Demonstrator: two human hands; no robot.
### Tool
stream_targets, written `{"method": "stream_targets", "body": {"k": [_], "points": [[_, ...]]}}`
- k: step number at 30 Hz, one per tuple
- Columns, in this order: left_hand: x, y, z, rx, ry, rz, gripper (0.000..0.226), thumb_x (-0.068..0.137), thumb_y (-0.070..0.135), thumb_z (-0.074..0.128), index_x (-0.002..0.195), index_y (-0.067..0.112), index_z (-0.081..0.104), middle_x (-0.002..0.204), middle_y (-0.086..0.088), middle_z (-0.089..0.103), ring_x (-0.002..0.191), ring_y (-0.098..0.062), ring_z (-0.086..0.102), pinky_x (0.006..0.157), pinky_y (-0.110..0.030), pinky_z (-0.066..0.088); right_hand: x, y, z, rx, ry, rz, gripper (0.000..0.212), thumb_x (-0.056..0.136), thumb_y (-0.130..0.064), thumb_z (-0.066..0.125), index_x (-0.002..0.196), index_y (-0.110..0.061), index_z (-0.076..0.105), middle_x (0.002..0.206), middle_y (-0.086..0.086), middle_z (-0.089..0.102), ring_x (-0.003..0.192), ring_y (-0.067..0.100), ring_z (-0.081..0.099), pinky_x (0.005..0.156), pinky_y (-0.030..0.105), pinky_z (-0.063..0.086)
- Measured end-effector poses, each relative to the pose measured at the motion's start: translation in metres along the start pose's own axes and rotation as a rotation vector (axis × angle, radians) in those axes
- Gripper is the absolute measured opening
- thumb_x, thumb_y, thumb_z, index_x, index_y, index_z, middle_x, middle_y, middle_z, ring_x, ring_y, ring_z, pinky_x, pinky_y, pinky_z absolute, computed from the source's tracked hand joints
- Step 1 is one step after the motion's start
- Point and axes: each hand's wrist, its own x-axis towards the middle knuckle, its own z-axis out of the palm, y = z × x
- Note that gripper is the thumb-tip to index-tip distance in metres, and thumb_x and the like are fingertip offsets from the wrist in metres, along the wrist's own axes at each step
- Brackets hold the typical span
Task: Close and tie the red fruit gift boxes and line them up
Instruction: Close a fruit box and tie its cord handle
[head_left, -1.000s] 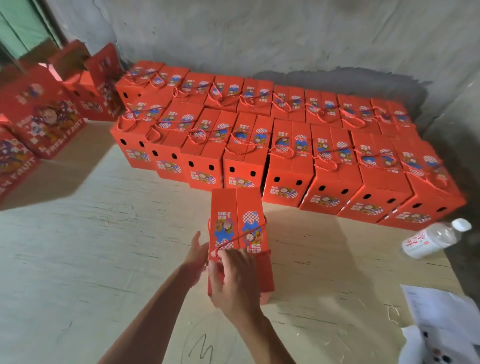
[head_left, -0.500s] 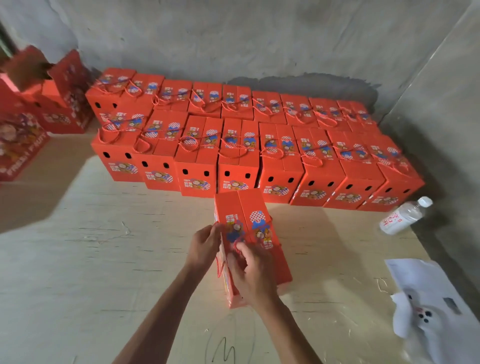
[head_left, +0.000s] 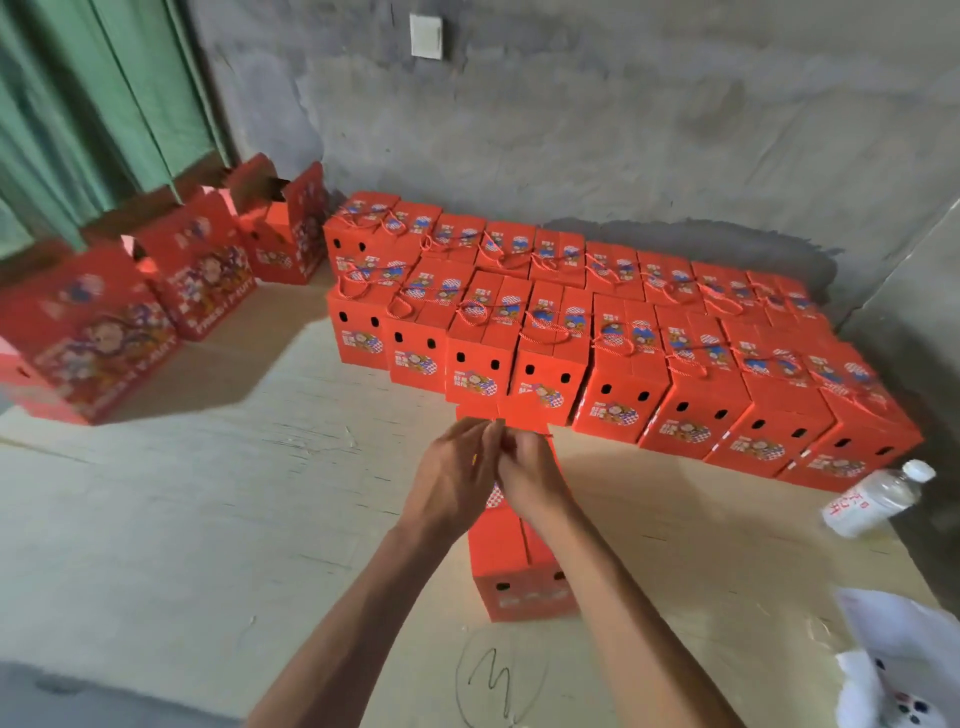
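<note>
- The red gift box (head_left: 522, 566) being worked on stands on the pale board floor (head_left: 182, 519), alone in front of the two finished rows of boxes (head_left: 597, 332); its long axis runs away from the person, toward the front row, with the holed end panel facing the camera.
- Both hands meet above the far half of the box lid, so the box lies directly beneath and just nearer than the grip; neither hand is clearly closer, as they touch at the fingertips.
- The left hand (head_left: 452, 473) comes in from the lower left, back of the hand up, fingers bunched to a point at the top.
- The right hand (head_left: 530, 480) comes from the lower right, its fingers curled against the left.
- They seem to pinch the red cord between them, but motion blur hides the cord itself, so I cannot tell for certain what either hand holds.
- Judgement: the tie is under way; afterwards the box needs pushing forward along its own axis to start a third row.
- A water bottle (head_left: 878, 496) lies well to the right.
</note>
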Motion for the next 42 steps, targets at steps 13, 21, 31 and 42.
{"method": "stream_targets", "body": {"k": [13,21,31,42], "points": [[-0.058,-0.093,-0.127,0.236,0.100,-0.193,0.045,0.104,0.024,0.055,0.149,0.021,0.051,0.140,-0.004,0.060,0.122,-0.024,0.059,0.099,-0.037,0.050,0.041,-0.087,0.149,0.531,-0.062,0.069,0.036,0.097,-0.009,0.059,0.061,-0.011,0.059,0.056,0.005,0.054,0.056,0.020,0.050,0.063,0.037,0.043],[-0.015,-0.203,-0.224,0.375,0.125,-0.266,0.061,0.104,0.033,0.046,0.159,0.035,0.019,0.158,0.001,0.041,0.143,-0.021,0.039,0.116,-0.033,0.030,0.136,-0.142,0.291,0.517,-0.051,0.009,0.033,0.093,-0.012,0.060,0.061,-0.012,0.051,0.055,0.003,0.050,0.053,0.018,0.046,0.056,0.030,0.040],[0.104,-0.345,-0.297,0.417,0.023,-0.522,0.061,0.105,0.039,0.028,0.157,0.051,-0.003,0.169,0.003,0.008,0.156,-0.021,0.003,0.122,-0.060,0.008,0.278,-0.185,0.411,0.400,0.160,0.079,0.029,0.095,-0.015,0.059,0.068,-0.016,0.048,0.052,-0.009,0.048,0.055,0.016,0.042,0.058,0.035,0.035],[0.227,-0.428,-0.300,0.334,0.008,-0.517,0.074,0.107,0.027,0.041,0.157,0.048,-0.009,0.169,-0.001,0.009,0.156,-0.025,0.005,0.118,-0.062,0.018,0.410,-0.219,0.447,0.066,0.233,0.026,0.028,0.102,-0.018,0.045,0.077,-0.008,0.052,0.075,0.010,0.059,0.064,0.010,0.052,0.062,0.033,0.040]]}}
